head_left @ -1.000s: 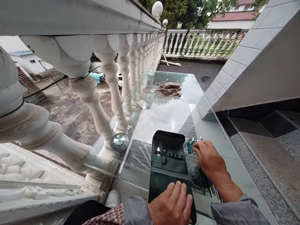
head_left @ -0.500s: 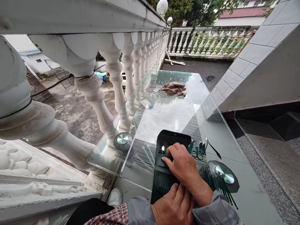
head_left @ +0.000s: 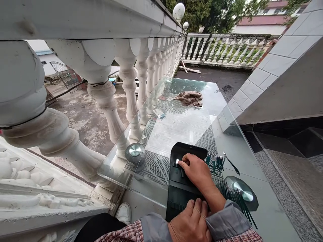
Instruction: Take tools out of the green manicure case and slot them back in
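A black case (head_left: 176,188) lies unfolded on the glass table, with elastic loops inside. In its upper half, a small tool with a bright metal tip (head_left: 177,161) sits at a loop. My right hand (head_left: 198,173) is over this half, thumb and index finger pinched beside the metal tip; what they grip is too small to make out. Across the lower part of the case rests my left hand (head_left: 189,220), palm down, fingers lying flat. Green-handled scissors (head_left: 215,168), nail clippers (head_left: 219,162) and a pair of nippers (head_left: 231,163) lie right of the case. Several thin dark green tools (head_left: 238,201) lie nearer me.
A brown cloth (head_left: 189,98) and a small box (head_left: 158,113) lie farther back on the glass table (head_left: 202,127). Round metal-topped supports (head_left: 135,150) show at the left and right. A white balustrade (head_left: 107,104) runs along the left; a tiled slope (head_left: 267,70) rises at right.
My right hand has shifted up to the small tool's metal tip, uncovering more of the case below it. The view has moved slightly.
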Action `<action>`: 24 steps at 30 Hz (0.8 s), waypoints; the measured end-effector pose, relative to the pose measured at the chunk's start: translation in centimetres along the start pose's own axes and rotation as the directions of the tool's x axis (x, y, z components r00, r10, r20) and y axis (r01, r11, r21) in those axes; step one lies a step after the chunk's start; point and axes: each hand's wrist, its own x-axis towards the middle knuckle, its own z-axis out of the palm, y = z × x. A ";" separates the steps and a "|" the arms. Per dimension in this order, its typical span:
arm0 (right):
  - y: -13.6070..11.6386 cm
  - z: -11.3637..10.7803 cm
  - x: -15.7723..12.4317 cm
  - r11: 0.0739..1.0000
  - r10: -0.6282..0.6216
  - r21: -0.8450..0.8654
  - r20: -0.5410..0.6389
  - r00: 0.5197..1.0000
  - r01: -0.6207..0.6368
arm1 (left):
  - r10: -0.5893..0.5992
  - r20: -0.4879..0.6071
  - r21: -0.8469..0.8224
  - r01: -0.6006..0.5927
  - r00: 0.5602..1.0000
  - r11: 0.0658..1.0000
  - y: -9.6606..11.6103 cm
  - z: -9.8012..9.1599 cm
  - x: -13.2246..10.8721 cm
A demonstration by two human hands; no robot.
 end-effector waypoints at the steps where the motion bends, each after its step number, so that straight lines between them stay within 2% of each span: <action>1: -0.1 0.0 0.3 1.000 0.021 -0.018 0.027 0.999 -0.021 | -0.001 0.001 0.002 0.001 1.000 1.000 0.0 -0.1 0.0; 5: -0.3 -0.1 1.4 0.996 0.071 -0.065 0.098 0.993 -0.065 | -0.014 -0.024 0.009 0.015 1.000 1.000 0.1 -0.4 0.2; 12: 0.3 -0.2 3.2 1.000 0.013 -0.016 0.150 0.989 -0.011 | 0.000 -0.017 0.052 0.000 1.000 0.999 0.0 -0.6 0.4; 18: -1.6 -0.5 3.5 0.973 -0.027 -0.216 0.231 0.973 0.079 | -0.049 -0.032 0.002 0.049 0.998 0.999 0.4 -0.3 0.6; 24: -2.8 -0.7 3.8 0.959 -0.067 -0.246 0.279 0.958 0.139 | -0.059 0.043 -0.004 0.060 0.997 0.998 0.5 -0.6 0.7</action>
